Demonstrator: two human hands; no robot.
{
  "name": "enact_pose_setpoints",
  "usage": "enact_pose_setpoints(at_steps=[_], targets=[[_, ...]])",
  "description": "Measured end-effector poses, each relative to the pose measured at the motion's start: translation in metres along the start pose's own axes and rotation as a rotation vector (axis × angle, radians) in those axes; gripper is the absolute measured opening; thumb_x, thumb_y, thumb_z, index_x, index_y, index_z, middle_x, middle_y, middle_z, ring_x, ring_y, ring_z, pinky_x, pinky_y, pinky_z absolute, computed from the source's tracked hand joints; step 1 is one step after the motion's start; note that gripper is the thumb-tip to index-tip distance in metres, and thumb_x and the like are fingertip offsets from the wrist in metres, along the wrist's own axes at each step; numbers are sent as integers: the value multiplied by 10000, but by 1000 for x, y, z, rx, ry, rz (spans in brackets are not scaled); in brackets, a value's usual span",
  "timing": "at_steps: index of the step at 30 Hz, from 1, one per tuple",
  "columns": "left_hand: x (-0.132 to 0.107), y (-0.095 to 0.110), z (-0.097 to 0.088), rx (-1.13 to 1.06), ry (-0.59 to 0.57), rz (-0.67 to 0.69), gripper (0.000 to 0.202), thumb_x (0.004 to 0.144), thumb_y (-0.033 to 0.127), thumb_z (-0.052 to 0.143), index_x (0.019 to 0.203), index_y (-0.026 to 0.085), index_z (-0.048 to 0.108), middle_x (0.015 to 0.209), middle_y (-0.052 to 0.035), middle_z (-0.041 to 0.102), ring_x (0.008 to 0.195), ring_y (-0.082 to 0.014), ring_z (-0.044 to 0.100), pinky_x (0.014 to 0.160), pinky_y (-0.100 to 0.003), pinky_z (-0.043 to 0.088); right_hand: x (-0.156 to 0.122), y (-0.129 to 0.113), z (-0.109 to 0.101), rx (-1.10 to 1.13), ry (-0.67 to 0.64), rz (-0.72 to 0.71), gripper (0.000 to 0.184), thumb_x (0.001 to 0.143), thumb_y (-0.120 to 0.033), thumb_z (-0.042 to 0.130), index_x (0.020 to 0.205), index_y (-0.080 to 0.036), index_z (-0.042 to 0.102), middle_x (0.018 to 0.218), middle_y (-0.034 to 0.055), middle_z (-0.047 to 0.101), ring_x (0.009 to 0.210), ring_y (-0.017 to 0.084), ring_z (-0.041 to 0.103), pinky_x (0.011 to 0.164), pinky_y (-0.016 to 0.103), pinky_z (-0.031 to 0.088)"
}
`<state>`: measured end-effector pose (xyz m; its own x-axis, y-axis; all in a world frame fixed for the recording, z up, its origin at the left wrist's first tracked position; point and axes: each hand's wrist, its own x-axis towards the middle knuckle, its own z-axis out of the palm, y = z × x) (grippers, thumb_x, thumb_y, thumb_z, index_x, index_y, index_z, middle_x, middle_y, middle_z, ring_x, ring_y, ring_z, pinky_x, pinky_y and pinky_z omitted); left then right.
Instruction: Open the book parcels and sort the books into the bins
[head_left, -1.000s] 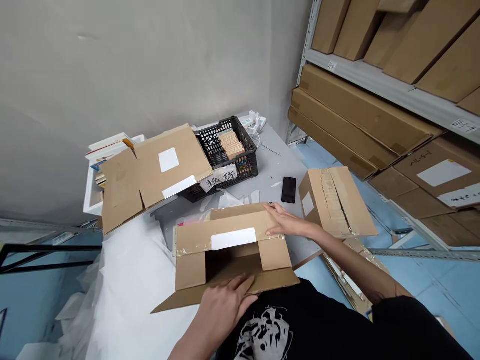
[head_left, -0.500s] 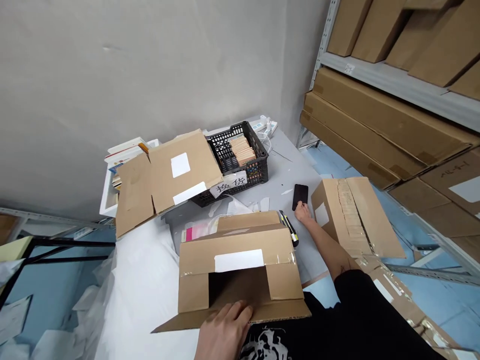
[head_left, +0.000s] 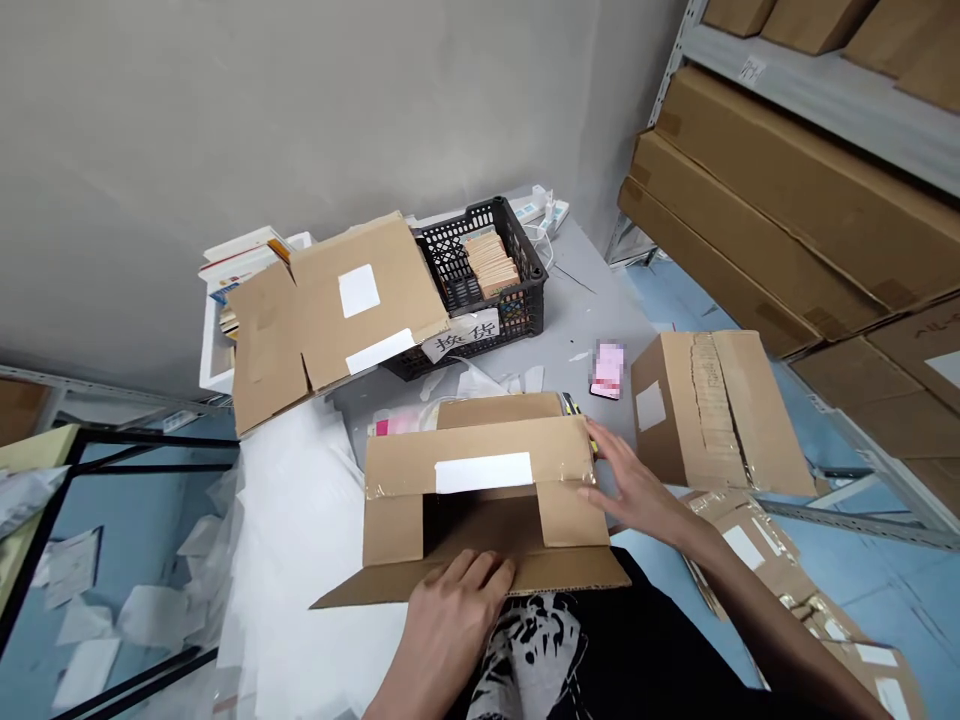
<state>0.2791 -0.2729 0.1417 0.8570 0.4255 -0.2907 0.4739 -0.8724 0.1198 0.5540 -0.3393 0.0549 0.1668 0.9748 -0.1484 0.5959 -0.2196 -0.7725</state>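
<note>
phone (head_left: pixel 609 371) now lit at one o'clock, the box (head_left: pixel 397 466) is again steadied by half-spread right fingers (head_left: pixel 609 446) and bunched left fingers (head_left: pixel 466 572), the latter's grip unclear.

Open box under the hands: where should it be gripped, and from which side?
Probably hold the open box by its left and right ends, one palm from each side. The right hand is at its right end; the left hand lies on the near flap, which, folded outward, would likely bend if lifted by it.
</note>
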Motion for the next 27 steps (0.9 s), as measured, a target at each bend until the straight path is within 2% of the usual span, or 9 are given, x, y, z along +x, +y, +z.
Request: enact_pose_setpoints(at_steps=[3,7,10,13,15,17,20,24,27], targets=[[1,3,2,49,25,41,358,842,61,493,1114,236,645,996,-45,712,890,-179,649,617,-249,513,-8,-18,1,-196,-38,-8,982,794,-464,624,1519,-330,-26,1585,102,149,1410,315,258,964,485,476],[5,2,-8,-21,-39,92,279,909,252,497,1150,246,638,965,-47,711,887,-189,649,646,-262,521,14,-17,7,-399,-9,3,932,824,-314,603,1524,-285,-11,1544,177,234,1347,357,362,852,488,538],[22,-16,-28,-139,-110,151,336,963,336,381,1211,246,590,1045,-39,699,878,-163,662,701,-256,525,19,-16,13,-466,32,-20,858,851,-215,530,1529,-220,4,1501,197,328,1317,336,410,894,480,525],[55,-42,-39,-69,-116,29,334,947,316,413,1233,191,533,1101,-81,649,769,-158,657,648,-261,510,15,-17,18,-484,55,21,786,877,-208,461,1532,-192,28,1480,187,378,1280,327,449,871,472,538],[80,-54,-35,84,-28,-15,468,844,361,598,1258,171,493,1168,-131,589,928,-234,637,724,-316,516,13,-17,20,-478,72,48,755,882,-206,428,1534,-206,47,1473,158,404,1257,314,469,830,450,558],[100,-59,-23,198,72,26,712,715,387,737,1326,181,432,1267,-169,525,1171,-322,525,913,-412,469,13,-17,21,-468,92,60,747,877,-195,420,1535,-227,67,1473,125,417,1245,302,476,790,422,570],[117,-57,-6,256,121,90,731,762,296,685,1407,200,356,1372,-181,475,1294,-328,426,1051,-471,355,16,-18,21,-454,127,65,754,861,-170,440,1531,-254,104,1457,98,446,1236,290,480,786,403,565],[121,-57,-12,195,77,58,515,862,131,464,1373,191,444,1325,-152,562,1137,-244,586,945,-355,439,19,-19,27,-378,178,196,723,904,-270,444,1532,-249,85,1258,133,600,1151,299,551,775,410,554],[125,-63,-38,132,-31,-27,377,929,257,410,1270,237,567,1029,-110,711,845,-225,682,725,-297,477,16,-18,34,-324,204,285,737,919,-407,457,1529,-201,97,1177,165,619,1095,321,589,773,430,550]])
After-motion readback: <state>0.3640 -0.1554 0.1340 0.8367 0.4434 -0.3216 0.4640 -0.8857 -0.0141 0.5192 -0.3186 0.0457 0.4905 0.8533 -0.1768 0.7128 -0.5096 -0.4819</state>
